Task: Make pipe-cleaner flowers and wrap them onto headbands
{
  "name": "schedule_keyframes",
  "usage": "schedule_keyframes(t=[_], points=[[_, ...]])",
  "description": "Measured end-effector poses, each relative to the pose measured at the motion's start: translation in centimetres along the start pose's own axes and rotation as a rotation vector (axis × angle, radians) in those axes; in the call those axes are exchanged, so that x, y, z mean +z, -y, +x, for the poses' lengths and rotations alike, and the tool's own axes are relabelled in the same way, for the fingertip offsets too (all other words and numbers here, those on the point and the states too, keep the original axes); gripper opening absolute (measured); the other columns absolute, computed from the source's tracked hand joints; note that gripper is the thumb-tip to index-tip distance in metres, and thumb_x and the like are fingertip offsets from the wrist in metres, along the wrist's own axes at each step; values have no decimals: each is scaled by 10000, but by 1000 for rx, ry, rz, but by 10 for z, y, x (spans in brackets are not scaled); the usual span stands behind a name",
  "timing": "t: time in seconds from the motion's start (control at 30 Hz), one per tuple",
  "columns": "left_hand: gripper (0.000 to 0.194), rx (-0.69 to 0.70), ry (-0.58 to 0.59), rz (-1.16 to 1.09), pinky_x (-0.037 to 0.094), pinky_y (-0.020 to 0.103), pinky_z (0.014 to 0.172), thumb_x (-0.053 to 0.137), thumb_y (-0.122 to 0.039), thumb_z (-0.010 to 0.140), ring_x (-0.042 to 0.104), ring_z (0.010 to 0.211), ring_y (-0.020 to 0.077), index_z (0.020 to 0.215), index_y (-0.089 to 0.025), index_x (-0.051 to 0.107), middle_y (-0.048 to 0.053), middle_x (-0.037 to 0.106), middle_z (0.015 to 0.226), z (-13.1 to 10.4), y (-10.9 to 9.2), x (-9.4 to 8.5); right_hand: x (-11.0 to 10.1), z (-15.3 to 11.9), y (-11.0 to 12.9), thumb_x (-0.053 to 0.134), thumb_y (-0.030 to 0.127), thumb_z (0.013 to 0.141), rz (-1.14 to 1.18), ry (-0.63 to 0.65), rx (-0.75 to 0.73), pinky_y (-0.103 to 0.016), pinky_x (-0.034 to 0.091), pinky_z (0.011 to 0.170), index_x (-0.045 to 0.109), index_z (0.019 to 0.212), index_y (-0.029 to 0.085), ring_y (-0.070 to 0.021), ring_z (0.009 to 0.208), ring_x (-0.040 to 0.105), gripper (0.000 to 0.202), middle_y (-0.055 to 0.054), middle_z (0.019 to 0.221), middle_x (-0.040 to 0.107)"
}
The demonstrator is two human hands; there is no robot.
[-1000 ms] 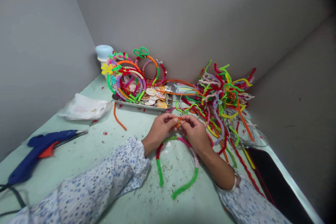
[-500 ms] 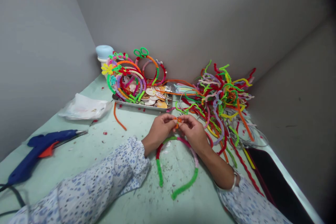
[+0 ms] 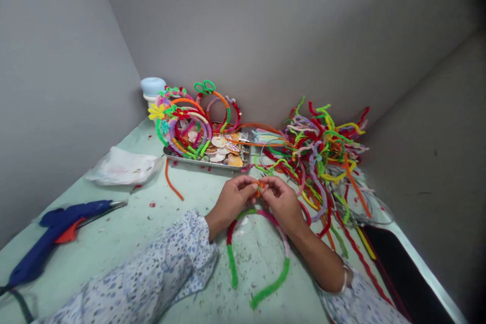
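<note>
Between the fingertips of both hands is a small orange pipe-cleaner piece (image 3: 260, 187), bent into small loops with a bit of green at its middle. My left hand (image 3: 236, 199) pinches it from the left, and my right hand (image 3: 281, 203) pinches it from the right. Just below the hands, a headband wrapped in pipe cleaner (image 3: 284, 263) lies on the table in green, red and pink sections, its ends toward me. My fingers partly cover the orange piece, so its full shape is hidden.
A metal tray (image 3: 205, 163) holds shells and several finished headbands (image 3: 190, 126). At right spreads a tangle of loose pipe cleaners (image 3: 322, 142), near a dark flat object (image 3: 406, 273). A blue glue gun (image 3: 56, 235), a plastic bag (image 3: 123, 167) and a blue-lidded container (image 3: 153, 87) stand left.
The whole view has shifted, so everything sits slightly lower in the picture. Both hands keep their pinch on the orange piece, with only slight finger movement.
</note>
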State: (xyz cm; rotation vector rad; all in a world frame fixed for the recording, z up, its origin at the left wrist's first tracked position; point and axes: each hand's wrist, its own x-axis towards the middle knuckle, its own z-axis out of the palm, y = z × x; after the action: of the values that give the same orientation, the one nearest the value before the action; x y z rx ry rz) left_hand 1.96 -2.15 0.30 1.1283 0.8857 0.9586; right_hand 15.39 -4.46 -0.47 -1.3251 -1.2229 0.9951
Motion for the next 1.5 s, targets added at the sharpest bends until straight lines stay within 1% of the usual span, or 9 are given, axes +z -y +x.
schedule_keyframes(t=[0.2,0.37,0.53,0.7,0.83,1.03,1.13,1.3,1.5], points=[[148,14,-43,31,351,194,479,638,-250,690,473,479,76,783,-140,603,-29,562,575,3,5,0,-1,-2,2,607,301,734,19,34,-8,-257,414,525,589,900,194,-141,587,504,199,-2,720,581],[136,-24,-70,-6,336,190,467,643,-236,676,472,466,73,755,-140,588,-28,570,560,5,5,1,0,-3,4,597,351,758,80,47,34,-255,405,495,578,883,203,-139,542,499,194,20,649,553],[165,-55,-48,-31,319,180,453,663,-245,676,463,451,66,764,-138,575,-37,556,533,3,2,2,2,-2,3,622,374,748,75,27,61,-244,389,479,570,841,195,-128,517,488,208,27,610,548],[247,-31,-3,-31,326,182,457,635,-322,731,495,481,81,892,-138,595,-18,575,579,2,2,-2,0,0,3,618,388,740,82,-31,98,-244,382,445,556,814,201,-122,462,471,211,41,567,539],[287,-22,19,-23,354,190,480,656,-317,714,497,497,79,929,-138,590,-12,583,625,2,1,-2,0,1,3,606,386,748,102,-63,91,-254,396,452,544,814,211,-132,467,479,197,38,571,539],[219,-3,-25,-9,368,191,498,659,-239,685,471,489,61,869,-142,591,-25,588,643,2,2,-1,0,-3,2,612,345,752,102,20,27,-241,393,472,534,841,209,-119,495,485,180,40,616,551],[202,7,-40,19,359,184,491,666,-230,677,467,494,61,841,-139,592,-34,568,621,3,5,-2,1,-3,0,609,333,753,97,25,18,-243,399,484,536,876,210,-123,522,495,189,30,662,563],[219,7,-42,-3,376,190,502,675,-229,667,489,506,67,850,-147,587,-29,586,646,4,10,-3,2,-1,-5,614,329,745,70,25,40,-241,375,468,538,842,212,-124,508,477,170,37,634,545],[272,11,-60,-18,385,193,511,674,-210,659,495,499,65,908,-138,589,-31,580,636,3,5,-3,2,-1,-3,605,303,753,96,23,60,-229,354,452,519,813,208,-114,478,456,142,51,576,525]])
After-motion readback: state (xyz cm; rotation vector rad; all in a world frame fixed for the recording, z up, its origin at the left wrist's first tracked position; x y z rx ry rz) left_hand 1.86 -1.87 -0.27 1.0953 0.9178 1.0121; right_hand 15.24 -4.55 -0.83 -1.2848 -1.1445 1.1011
